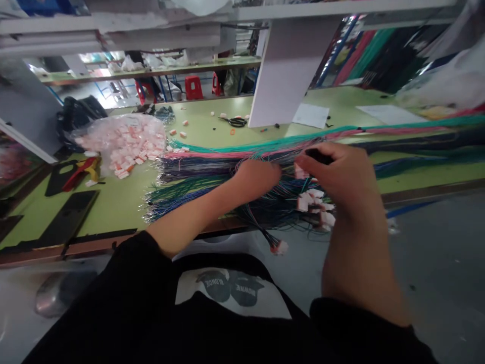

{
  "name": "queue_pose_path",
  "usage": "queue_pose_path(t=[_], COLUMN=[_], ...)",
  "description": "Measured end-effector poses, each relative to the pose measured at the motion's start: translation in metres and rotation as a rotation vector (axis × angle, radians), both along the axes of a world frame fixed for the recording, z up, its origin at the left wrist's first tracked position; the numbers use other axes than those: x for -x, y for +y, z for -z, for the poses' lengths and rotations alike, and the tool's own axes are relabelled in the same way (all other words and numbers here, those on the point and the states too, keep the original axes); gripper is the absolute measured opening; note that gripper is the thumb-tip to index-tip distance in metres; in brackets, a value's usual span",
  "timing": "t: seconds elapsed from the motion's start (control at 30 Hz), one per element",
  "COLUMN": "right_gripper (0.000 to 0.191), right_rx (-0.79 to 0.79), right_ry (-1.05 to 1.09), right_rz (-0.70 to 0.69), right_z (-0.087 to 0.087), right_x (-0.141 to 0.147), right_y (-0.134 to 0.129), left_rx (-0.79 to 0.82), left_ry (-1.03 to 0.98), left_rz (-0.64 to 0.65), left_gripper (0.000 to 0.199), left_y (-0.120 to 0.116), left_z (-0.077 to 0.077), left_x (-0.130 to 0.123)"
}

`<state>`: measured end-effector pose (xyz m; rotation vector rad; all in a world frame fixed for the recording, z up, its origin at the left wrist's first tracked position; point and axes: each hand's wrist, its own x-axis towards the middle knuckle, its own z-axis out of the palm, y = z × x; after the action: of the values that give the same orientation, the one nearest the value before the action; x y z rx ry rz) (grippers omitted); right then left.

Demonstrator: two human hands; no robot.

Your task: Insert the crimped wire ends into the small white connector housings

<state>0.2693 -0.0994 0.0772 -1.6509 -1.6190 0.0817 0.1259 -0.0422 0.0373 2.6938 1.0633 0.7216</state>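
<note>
My left hand (259, 173) is over the bundles of thin wires (206, 164), curled and smeared by motion. Its fingers cannot be made out clearly. To its right, my right hand (346, 169) is closed, with a white connector (301, 171) at its thumb and fingertips. A dark patch shows between that thumb and the fingers; what it is cannot be told. Just below hang several white and orange connectors (314, 202) on wires. Another wired connector (279, 247) dangles past the table's front edge. Green, pink, black and blue wires run across the table, their bare ends at the left.
A clear plastic bag of white and orange connectors (131, 139) lies at the left. Red and yellow pliers (81, 173) and a dark phone (68, 218) are nearby. Black scissors (235, 122) rest behind the wires, before a white upright panel (286, 71). Paper sheets (311, 115) lie at the back.
</note>
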Motion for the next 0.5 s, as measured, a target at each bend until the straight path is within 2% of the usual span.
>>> queue_pose_path(t=[0.13,0.2,0.27,0.33,0.5], right_gripper=[0.014,0.015,0.020,0.025,0.028], right_rx=[0.199,0.179,0.085,0.015,0.001], right_ry=[-0.026,-0.055,-0.018,0.021,-0.040], right_rz=[0.198,0.290,0.346,0.346,0.237], right_z=[0.017,0.022,0.023,0.019,0.003], right_x=[-0.024,-0.036,-0.045,-0.047,-0.029], right_y=[-0.007,-0.008,-0.007,-0.005,0.014], left_rx=[0.076,0.173,0.203,0.209,0.143], left_ry=[-0.030,0.031,0.061,0.077,0.142], left_rz=[0.062,0.073,0.069,0.070,0.104], left_gripper=[0.019,0.018,0.020,0.023,0.027], left_y=[-0.012,-0.013,-0.012,-0.010,-0.017], left_z=[0.036,0.055,0.067,0.070,0.054], left_x=[-0.032,-0.043,-0.047,-0.045,-0.015])
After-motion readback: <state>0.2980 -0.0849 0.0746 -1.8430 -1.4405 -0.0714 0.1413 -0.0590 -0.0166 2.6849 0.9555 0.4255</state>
